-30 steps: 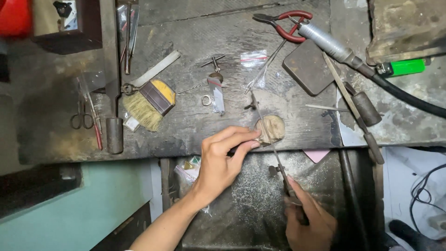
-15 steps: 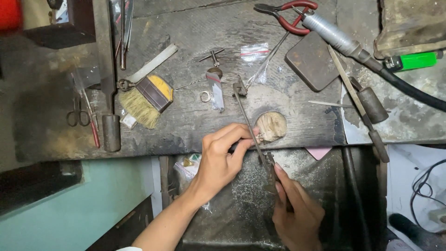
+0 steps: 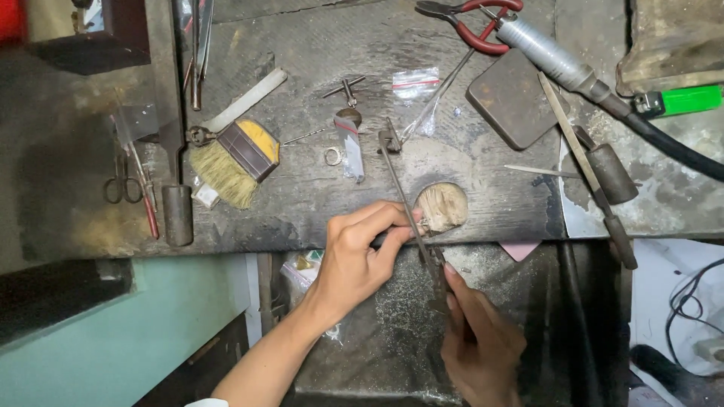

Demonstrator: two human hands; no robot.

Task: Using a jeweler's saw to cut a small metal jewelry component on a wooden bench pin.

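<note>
— Which way does the saw frame (image 3: pixel 407 203) run?

— Its long axis slants from the upper middle of the frame, where its clamped end lies on the tabletop (image 3: pixel 302 203), down and slightly right to the lower middle, where the handle sits in the right hand (image 3: pixel 479 343). It crosses just left of the rounded wooden peg (image 3: pixel 443 207) at the tabletop's front edge.

— And its look?

— A thin, dark metal rod, dull and worn, with a small blocky clamp at the far end. The handle end is mostly hidden by fingers.

— The hands?

— The left hand (image 3: pixel 358 256) is curled nearly closed, thumb and forefinger pinched together at the peg, right against the rod; whatever small piece it grips is too tiny to make out. The right hand is closed around the handle, forefinger stretched along it.

— Anything nearby?

— A yellow-backed brush (image 3: pixel 234 162) lies to the left of centre, red-handled pliers (image 3: pixel 471 22) at the upper right, and a green lighter (image 3: pixel 679 99) at the far right.
</note>
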